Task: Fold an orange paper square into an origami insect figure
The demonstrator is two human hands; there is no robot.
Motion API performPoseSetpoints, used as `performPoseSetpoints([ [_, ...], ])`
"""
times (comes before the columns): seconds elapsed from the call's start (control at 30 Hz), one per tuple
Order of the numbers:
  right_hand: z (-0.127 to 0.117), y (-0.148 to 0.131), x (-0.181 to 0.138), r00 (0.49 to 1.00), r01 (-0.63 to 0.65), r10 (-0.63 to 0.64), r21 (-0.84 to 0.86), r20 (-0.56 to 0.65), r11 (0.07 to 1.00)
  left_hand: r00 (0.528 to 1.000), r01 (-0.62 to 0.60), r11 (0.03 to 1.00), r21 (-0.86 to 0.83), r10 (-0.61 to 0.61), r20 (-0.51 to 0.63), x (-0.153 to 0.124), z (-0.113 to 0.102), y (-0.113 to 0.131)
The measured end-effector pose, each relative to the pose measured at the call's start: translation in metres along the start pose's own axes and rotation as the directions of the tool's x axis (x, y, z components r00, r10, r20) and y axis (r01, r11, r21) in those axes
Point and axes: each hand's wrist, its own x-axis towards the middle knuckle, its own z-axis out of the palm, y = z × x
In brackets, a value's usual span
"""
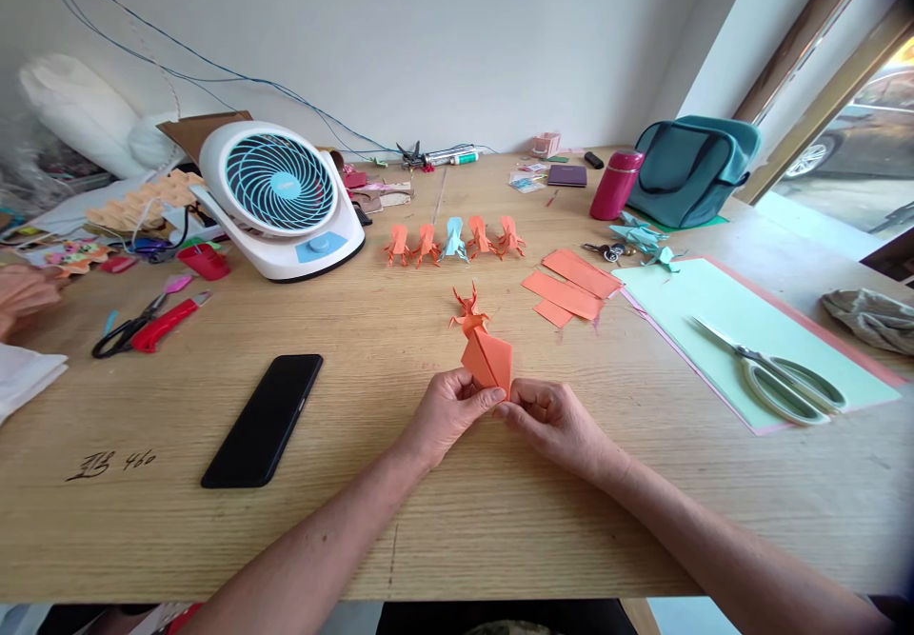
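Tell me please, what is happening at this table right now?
A person folds an orange paper piece on the wooden table, pinching its lower edge with the left hand and right hand. One finished orange paper insect lies just beyond, and a row of five paper insects stands farther back.

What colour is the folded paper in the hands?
Orange; the folded paper shows best in the head view, pinched by both hands.
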Motion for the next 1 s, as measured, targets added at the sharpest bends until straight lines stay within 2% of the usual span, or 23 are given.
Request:
performPoseSetpoints([
  [0.27,-0.0006,0.0002,-0.0001,1.0,-0.007,0.007,0.005,0.004,1.0,0.997,-0.039,0.999,0.033,0.041,-0.061,0.0026,-0.0036,-0.0035],
  [0.5,-0.0004,-0.0015,0.0001,0.998,0.053,-0.053,-0.028,-0.013,0.998,1.0,-0.011,1.0,0.005,0.011,0.023,-0.0001,-0.001,0.002],
  [0.7,0.0004,-0.0012,0.0003,0.996,0.076,-0.077,-0.03,-0.036,0.997,0.997,0.071,0.997,-0.031,-0.071,0.026,0.0015,-0.0029,-0.005],
  [1.0,0.0006,-0.005,-0.0007,0.994,0.096,-0.1,-0.096,-0.038,0.991,0.999,0.001,0.999,-0.044,0.0,0.032,0.0003,-0.0009,0.0013],
])
